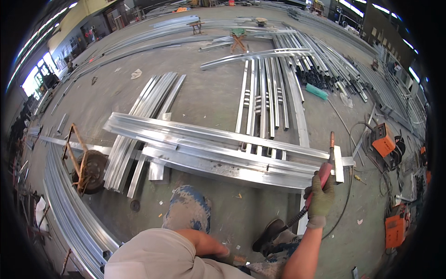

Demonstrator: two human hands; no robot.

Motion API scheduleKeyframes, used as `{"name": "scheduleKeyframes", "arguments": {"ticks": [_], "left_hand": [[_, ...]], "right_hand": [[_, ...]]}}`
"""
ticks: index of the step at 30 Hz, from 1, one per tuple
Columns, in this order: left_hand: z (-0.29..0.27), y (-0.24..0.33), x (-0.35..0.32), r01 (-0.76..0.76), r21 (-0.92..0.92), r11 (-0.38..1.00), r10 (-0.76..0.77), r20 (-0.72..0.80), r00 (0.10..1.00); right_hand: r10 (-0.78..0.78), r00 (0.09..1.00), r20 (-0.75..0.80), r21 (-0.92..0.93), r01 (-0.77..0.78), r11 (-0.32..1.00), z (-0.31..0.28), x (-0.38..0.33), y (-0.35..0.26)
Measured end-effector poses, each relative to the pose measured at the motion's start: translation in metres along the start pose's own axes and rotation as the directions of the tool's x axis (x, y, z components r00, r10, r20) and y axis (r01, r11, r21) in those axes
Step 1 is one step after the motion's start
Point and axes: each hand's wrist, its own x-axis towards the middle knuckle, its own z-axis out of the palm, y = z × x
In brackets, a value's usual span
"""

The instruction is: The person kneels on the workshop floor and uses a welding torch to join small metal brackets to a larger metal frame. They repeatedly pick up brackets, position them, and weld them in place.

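My right hand [320, 199], in an olive-green work glove, is wrapped around the red handle of a welding torch [325, 173]. Its copper-coloured nozzle points up and away, beside a short upright piece of metal [339, 164] at the right end of the long steel channels [223, 162]. From the handle's lower end a dark ribbed cable [296, 217] runs toward my foot. My left forearm [206, 242] crosses low in front of my body, and my left hand [226, 256] is down by my leg, its fingers hidden. The shiny channels lie crosswise before my knees.
Beneath the channels, bundled steel profiles [144, 111] run away from me on the left and more tubes [260, 100] on the right. A rusty wheeled frame [81, 160] stands left. Orange machines [383, 140] with loose cables sit right. A green-topped stool [238, 39] is farther off.
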Motion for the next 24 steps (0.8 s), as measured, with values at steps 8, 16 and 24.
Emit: {"name": "scheduleKeyframes", "arguments": {"ticks": [8, 16, 24], "left_hand": [[-0.047, -0.001, -0.004, 0.045, -0.064, 0.997, -0.045, 0.012, 0.999], [-0.05, 0.002, 0.002, 0.084, -0.041, 0.996, -0.086, -0.065, 0.994], [-0.099, 0.007, -0.057, 0.193, 0.053, 0.98, -0.113, -0.649, 0.752]], "right_hand": [[0.21, 0.974, 0.087, -0.014, -0.209, 0.978, -0.001, 0.057, 0.015], [0.165, 0.963, 0.213, -0.037, -0.161, 0.986, 0.01, 0.08, 0.017], [0.102, 0.977, 0.188, 0.094, -0.121, 0.988, -0.022, 0.059, 0.02]]}}
